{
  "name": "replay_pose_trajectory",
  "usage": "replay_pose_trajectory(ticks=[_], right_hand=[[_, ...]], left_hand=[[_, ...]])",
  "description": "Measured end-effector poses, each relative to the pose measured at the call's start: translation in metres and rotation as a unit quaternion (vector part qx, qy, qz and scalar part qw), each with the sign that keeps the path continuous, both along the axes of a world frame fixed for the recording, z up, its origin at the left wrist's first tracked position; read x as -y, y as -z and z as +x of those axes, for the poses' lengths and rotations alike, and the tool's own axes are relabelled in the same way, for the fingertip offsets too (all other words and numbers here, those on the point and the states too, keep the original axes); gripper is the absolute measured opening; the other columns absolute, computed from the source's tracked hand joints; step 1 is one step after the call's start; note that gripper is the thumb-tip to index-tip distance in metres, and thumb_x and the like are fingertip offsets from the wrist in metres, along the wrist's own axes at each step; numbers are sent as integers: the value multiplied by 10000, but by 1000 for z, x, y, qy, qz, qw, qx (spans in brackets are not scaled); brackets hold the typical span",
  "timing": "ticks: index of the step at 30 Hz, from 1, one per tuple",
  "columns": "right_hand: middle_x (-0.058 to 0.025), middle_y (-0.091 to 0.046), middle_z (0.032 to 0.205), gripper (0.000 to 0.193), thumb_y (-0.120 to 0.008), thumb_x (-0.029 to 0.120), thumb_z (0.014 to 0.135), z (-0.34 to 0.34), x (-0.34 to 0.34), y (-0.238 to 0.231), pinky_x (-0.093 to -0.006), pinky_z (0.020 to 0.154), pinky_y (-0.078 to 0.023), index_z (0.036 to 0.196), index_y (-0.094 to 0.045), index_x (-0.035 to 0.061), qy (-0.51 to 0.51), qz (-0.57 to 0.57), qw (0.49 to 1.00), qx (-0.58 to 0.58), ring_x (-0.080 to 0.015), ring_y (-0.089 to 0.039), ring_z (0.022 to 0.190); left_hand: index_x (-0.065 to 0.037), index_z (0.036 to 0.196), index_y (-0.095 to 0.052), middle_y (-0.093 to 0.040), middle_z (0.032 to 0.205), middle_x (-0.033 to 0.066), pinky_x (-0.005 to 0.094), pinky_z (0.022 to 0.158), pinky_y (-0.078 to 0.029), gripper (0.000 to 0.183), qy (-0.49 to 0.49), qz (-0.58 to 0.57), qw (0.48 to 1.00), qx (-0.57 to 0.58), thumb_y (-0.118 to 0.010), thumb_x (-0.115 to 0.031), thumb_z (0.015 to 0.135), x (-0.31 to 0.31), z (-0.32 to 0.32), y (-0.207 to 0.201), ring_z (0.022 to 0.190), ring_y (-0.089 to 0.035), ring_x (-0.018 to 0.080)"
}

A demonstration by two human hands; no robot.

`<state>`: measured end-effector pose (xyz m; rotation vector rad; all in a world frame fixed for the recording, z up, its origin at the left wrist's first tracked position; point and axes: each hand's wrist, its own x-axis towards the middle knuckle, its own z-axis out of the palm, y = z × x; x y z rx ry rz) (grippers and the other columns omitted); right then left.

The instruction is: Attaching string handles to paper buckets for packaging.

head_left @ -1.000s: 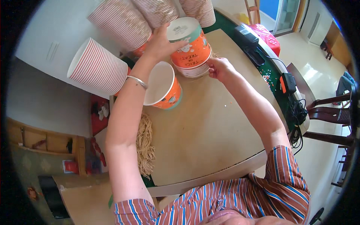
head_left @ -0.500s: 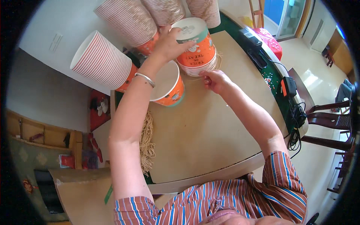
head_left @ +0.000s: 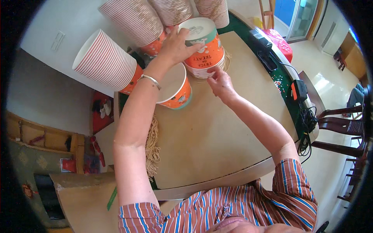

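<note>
A stack of orange paper buckets (head_left: 204, 53) stands upside down on the board, teal base up and striped white rims at the bottom. My left hand (head_left: 175, 46) rests against its left side, fingers spread and thumb across the orange wall. Low at the rims is my right hand (head_left: 222, 84), its fingers curled in together; whatever they pinch is too small to make out. Thin beige string (head_left: 227, 61) shows behind the stack's right side. A single orange bucket (head_left: 179, 95), mouth up, stands beneath my left forearm and is partly hidden by it.
Nested striped buckets (head_left: 105, 60) lean at the left, with more wrapped stacks (head_left: 134, 21) behind. A bundle of beige strings (head_left: 152, 149) hangs at the board's left edge. Along the right edge are a black device (head_left: 260, 40), an orange-black box (head_left: 299, 90) and coiled cables (head_left: 307, 122).
My right hand has shifted slightly up against the stack's rims, and its fingers have moved from a tight curl to a more forward reach. My left hand stays nearly in place.
</note>
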<state>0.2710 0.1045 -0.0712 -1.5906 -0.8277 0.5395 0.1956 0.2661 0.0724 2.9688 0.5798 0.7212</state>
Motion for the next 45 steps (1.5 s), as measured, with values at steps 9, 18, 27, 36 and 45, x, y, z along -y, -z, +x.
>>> replay_pose_trajectory(ticks=[9, 18, 27, 36, 45], right_hand=[[-88, -596, 746, 235, -498, 59, 880, 18, 4, 2, -310, 368, -426, 1098, -563, -1, 29, 10, 981, -193, -150, -526, 462], [-85, -581, 743, 227, -553, 59, 849, 74, -3, -6, -309, 417, -408, 1062, -578, -14, 110, 75, 929, -347, -147, -494, 477], [-104, -629, 778, 392, -742, 113, 749, 111, -39, 0, -340, 483, -489, 1096, -613, -17, 188, 57, 950, -244, -206, -612, 618], [-95, -615, 675, 167, -725, 116, 739, 127, -43, -3, -338, 450, -453, 798, -674, -32, 92, 11, 977, -194, -183, -568, 532], [-47, -546, 666, 50, -654, 7, 804, 114, -25, -14, -269, 430, -381, 817, -605, 3, 58, 105, 911, -394, -108, -478, 520]], left_hand=[[-37, 1347, -497, -407, 1413, 236, 450, 1056, -415, 792, -6, -11, 999, -36, -668, -587, 803, -6, -1, 3, 1301, -455, 391], [45, 1272, -547, -476, 1329, 195, 393, 1051, -412, 682, 22, -21, 1000, -4, -732, -432, 820, 2, -3, -1, 1242, -494, 343], [-14, 1304, -537, -460, 1310, 175, 430, 985, -470, 739, 31, 8, 999, -9, -691, -540, 807, -3, -2, 1, 1212, -528, 336], [-6, 1317, -525, -455, 1321, 180, 426, 995, -463, 762, 23, 9, 1000, 0, -690, -549, 808, -3, -4, 3, 1230, -510, 339], [-10, 1334, -511, -442, 1355, 188, 426, 1011, -453, 774, 39, -22, 999, -10, -684, -553, 811, -3, -5, 0, 1261, -493, 352]])
